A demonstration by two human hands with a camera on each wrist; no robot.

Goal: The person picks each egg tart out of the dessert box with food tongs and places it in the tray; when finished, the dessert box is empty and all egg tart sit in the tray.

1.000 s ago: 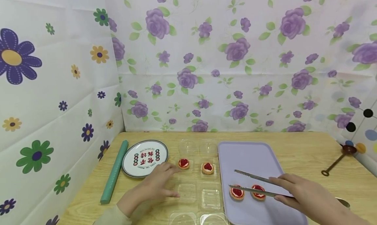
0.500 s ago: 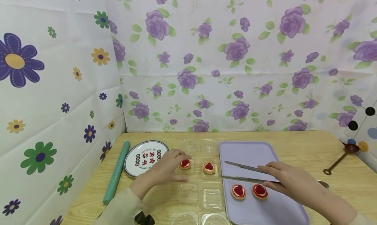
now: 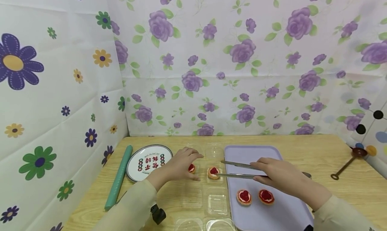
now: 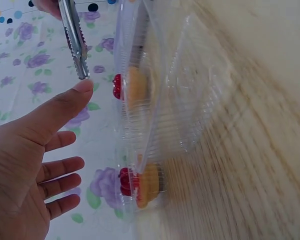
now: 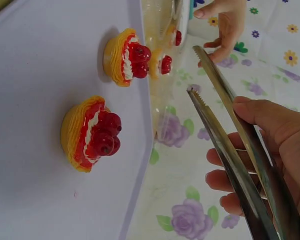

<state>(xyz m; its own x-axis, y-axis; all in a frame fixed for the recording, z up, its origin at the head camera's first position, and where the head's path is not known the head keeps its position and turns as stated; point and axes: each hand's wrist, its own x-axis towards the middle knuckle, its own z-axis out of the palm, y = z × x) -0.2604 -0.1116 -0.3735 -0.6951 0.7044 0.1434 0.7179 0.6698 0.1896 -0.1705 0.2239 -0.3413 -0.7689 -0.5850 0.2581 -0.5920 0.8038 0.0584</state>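
My right hand (image 3: 281,175) grips metal tongs (image 5: 230,160), their arms apart with nothing between the tips. In the head view the tips reach past the left edge of the lilac tray (image 3: 254,153), by a red-topped tart (image 3: 213,173) in a clear plastic container (image 3: 216,201). Over the left tart (image 3: 191,168), which it partly hides, hovers my left hand (image 3: 179,165), holding nothing; its fingers are spread and relaxed in the left wrist view. Two more fruit tarts, a left one (image 3: 244,197) and a right one (image 3: 266,197), sit on the tray.
A white plate (image 3: 148,162) with red lettering and a green roll (image 3: 119,179) lie at the left. More clear containers (image 3: 188,225) stand at the front edge. A brown long-handled ladle (image 3: 347,164) lies far right. Floral cloth (image 3: 211,90) backs the table.
My right hand has carried the tongs left and away from me, from over the tray tarts to beside the container tart. My left hand has moved right and slightly up, over the left tart.
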